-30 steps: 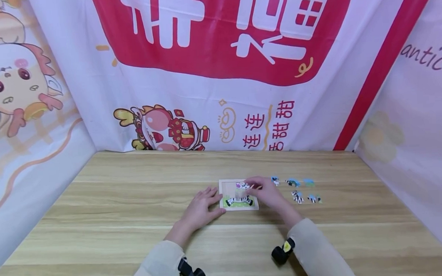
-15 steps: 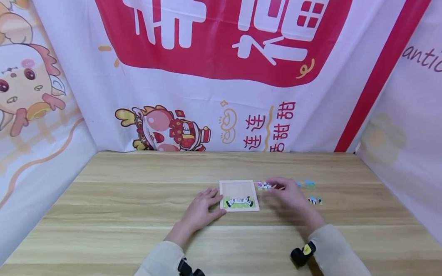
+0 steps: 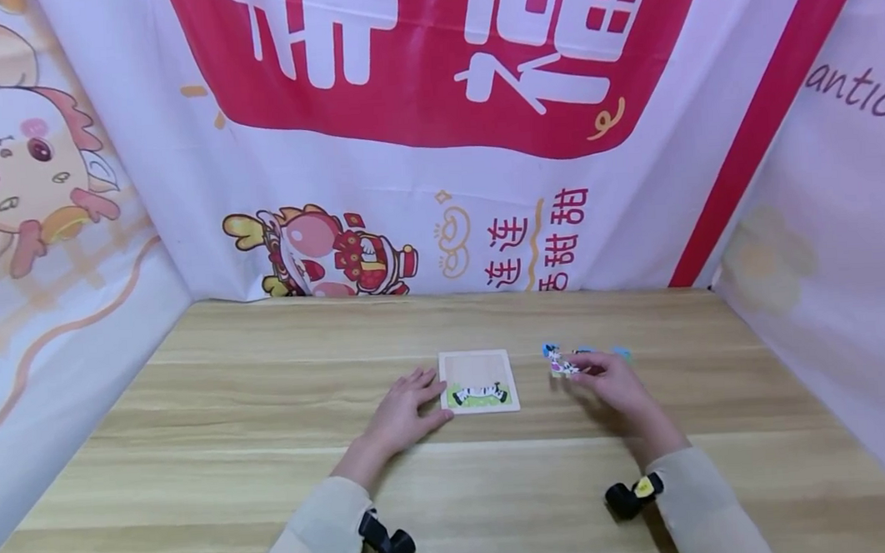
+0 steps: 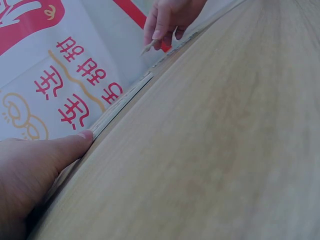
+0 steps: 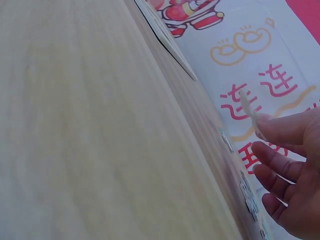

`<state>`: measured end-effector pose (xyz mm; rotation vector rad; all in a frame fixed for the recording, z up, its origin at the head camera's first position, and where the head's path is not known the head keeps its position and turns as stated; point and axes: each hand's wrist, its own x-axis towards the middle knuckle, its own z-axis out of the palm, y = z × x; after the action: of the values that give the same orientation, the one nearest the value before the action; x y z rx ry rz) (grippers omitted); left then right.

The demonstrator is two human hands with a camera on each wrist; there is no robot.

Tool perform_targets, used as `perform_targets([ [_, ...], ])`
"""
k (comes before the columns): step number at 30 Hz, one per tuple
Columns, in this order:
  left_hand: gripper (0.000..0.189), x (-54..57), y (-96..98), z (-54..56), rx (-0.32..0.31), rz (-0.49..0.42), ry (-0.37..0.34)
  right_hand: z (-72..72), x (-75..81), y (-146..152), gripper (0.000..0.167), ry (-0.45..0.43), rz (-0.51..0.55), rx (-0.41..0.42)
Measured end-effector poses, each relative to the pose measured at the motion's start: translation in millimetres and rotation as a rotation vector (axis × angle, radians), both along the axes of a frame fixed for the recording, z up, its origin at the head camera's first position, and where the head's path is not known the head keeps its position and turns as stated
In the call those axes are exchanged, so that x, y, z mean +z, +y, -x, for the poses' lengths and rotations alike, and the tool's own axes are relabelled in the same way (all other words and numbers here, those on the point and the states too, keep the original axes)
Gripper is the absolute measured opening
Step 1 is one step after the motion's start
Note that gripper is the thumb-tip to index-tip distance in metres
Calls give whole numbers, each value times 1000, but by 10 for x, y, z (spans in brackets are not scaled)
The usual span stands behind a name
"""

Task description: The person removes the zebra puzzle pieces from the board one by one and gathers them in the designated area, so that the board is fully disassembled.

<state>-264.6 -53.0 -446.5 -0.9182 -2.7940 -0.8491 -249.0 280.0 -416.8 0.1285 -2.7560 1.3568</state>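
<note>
A square wooden puzzle board (image 3: 477,365) with a pale frame lies flat on the table; a zebra-body piece (image 3: 480,394) fills its lower part. At the board's left edge rests my left hand (image 3: 407,412), palm down with fingers spread, thumb and index touching the frame. Off to the right, my right hand (image 3: 615,380) pinches a white, black and pink puzzle piece (image 3: 565,369) between thumb and fingers, raised over the table. Edge-on, that thin piece (image 5: 247,106) also shows in the right wrist view.
Loose puzzle pieces (image 3: 583,351) lie near the right hand, partly hidden behind it; a blue and black one (image 3: 550,351) is just behind the held piece. A printed cloth (image 3: 377,171) hangs along the table's back edge.
My right hand has moved right, from over the board to above the loose pieces, still carrying the pink-marked piece. The left hand has stayed at the board's edge.
</note>
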Motion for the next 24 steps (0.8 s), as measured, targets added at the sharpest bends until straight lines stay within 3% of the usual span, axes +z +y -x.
perform_targets([
  [12,53,-15,2,22,0,-10,11,1,-98,103,31,-41,-21,-2],
  [24,54,-17,21,42,6,5,-11,22,-139,74,26,45,-158,46],
])
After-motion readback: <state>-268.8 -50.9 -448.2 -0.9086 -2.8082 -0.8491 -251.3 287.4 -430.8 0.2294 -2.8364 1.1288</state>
